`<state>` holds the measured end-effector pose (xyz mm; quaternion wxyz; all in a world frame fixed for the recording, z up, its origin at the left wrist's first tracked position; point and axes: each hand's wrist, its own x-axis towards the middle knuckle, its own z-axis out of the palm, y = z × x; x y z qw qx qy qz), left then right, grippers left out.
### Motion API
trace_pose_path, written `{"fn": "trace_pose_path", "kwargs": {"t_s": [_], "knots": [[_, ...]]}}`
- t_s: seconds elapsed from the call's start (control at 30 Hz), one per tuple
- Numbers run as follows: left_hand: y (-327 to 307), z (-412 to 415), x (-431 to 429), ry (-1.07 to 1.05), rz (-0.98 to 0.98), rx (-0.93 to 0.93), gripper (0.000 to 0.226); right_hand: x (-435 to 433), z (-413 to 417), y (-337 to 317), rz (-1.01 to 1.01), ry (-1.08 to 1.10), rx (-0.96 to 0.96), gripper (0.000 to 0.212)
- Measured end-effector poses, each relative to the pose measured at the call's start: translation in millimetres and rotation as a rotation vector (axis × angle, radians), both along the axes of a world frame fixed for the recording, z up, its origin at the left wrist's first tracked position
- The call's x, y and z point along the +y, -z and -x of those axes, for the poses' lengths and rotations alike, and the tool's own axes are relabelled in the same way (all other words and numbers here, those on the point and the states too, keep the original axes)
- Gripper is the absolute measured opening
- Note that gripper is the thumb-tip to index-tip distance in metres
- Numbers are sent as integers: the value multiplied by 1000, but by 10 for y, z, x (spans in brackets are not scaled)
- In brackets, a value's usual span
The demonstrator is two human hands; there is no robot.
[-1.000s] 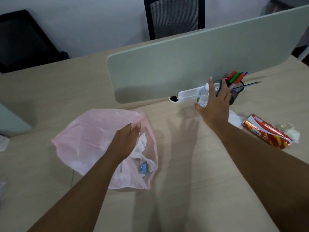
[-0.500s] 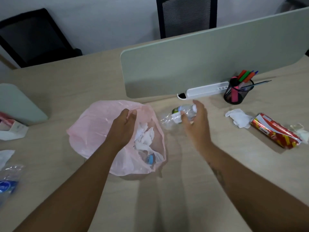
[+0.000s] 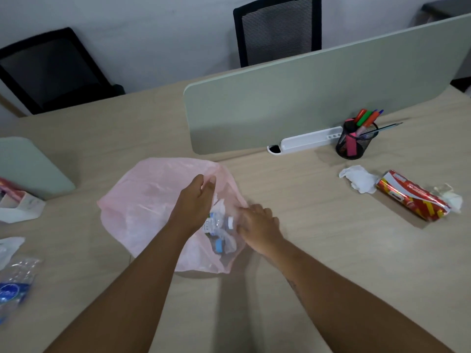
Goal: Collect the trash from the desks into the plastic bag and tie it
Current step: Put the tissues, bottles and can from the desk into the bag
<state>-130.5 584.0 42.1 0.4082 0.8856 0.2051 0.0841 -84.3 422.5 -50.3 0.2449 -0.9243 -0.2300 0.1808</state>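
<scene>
your left hand [image 3: 195,203] pinches the upper rim of the pink plastic bag [image 3: 142,200], fingers curled shut on the film and holding its mouth open, while the bag lies spread on the desk [image 3: 318,250] in front of you. your right hand [image 3: 257,229] sits at the bag's right edge with its fingers bent toward the opening; its grip touches a small clear water bottle [image 3: 218,224] with a white cap that lies just inside the mouth, though you cannot tell whether the fingers are closed on it or on the film beside it. below that bottle, crumpled white paper and a blue bottle cap [image 3: 218,245] show through the bag. to your right, well apart from the bag, a crumpled white tissue [image 3: 360,178] lies just beside a red foil snack wrapper [image 3: 413,196], with another bit of white paper at its far end. a mesh pen holder [image 3: 355,141] stands by the green divider [image 3: 305,103]. at the far left edge a crushed clear bottle with a blue label [image 3: 14,286] lies on the desk
</scene>
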Motion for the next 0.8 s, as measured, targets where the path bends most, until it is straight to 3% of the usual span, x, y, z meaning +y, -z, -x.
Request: {"fn": "trace_pose_path", "kwargs": {"t_s": [0.1,0.23,0.33,0.43,0.6,0.8], "knots": [[64,-83,-64,37,10,32,52,-447,-404,-49,62,108,-114,60],[157,-179,-133,76,-39,75,41,-1187,-1001,-37,289,328,-165,76],[233,-248,-120,73,-58,71,38,-1501,-1341,-31,371,379,-168,75],[299,-304,-88,62,-47,85,38,-1604,-1452,60,352,432,-71,66],[363,-322,-16,49,-5,89,38,-1617,-1259,242,265,506,-229,40],[326,-223,-5,-23,31,36,43,-1010,-732,197,-8,248,-242,19]]}}
